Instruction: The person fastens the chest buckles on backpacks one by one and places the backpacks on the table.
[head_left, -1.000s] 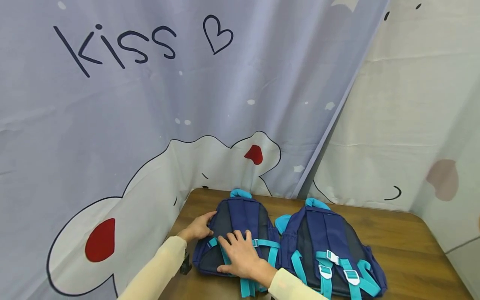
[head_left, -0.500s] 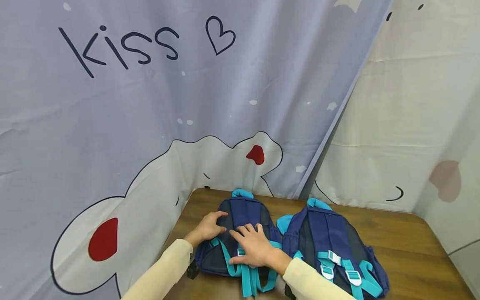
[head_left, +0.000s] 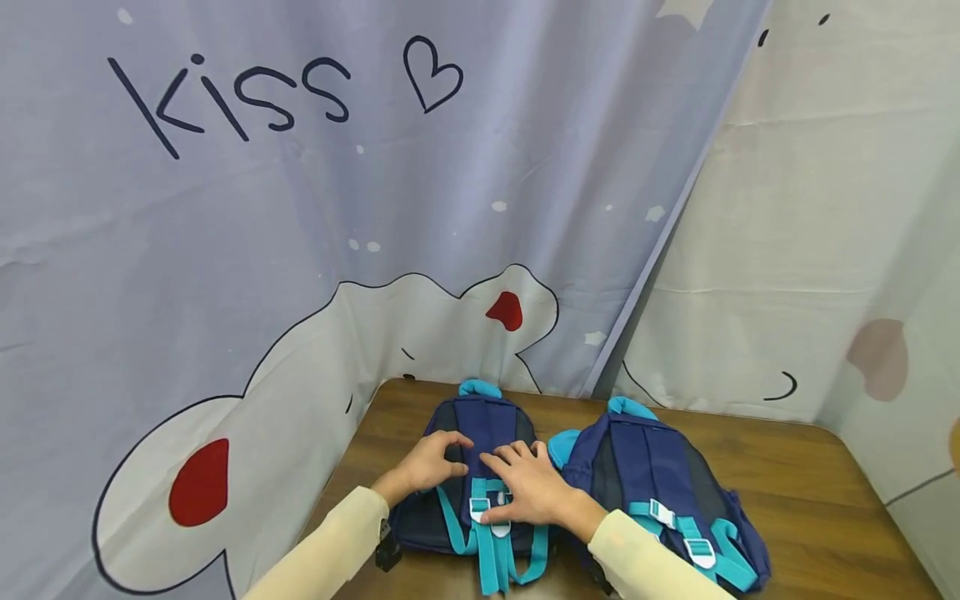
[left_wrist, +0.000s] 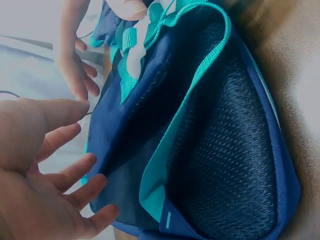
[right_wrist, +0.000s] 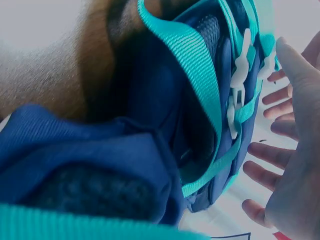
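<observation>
A navy backpack (head_left: 486, 423) with dark mesh panels and turquoise straps lies back-panel up at the table's left side. Over its left half hovers my left hand (head_left: 429, 463), fingers spread and reaching toward the middle panel; the left wrist view shows nothing in that hand (left_wrist: 50, 175). My right hand (head_left: 534, 490) spreads over the right half, its thumb overlapping the white buckle (head_left: 480, 507) where the straps join. In the right wrist view the hand (right_wrist: 295, 150) has extended fingers beside the white clip (right_wrist: 241, 70) and turquoise strap (right_wrist: 195, 60). The loose strap ends (head_left: 491, 567) hang toward the front.
A second navy backpack (head_left: 663, 467), similar in colour, lies close to the right, partly behind my right forearm. Both rest on a brown wooden table (head_left: 810, 492). A printed curtain (head_left: 450, 192) hangs behind the table's back edge, and pale cloth (head_left: 787, 250) covers the right side.
My left hand has moved right from the backpack's left edge to over its panel. The right hand has shifted right, and the buckle and straps at the backpack's middle now show more.
</observation>
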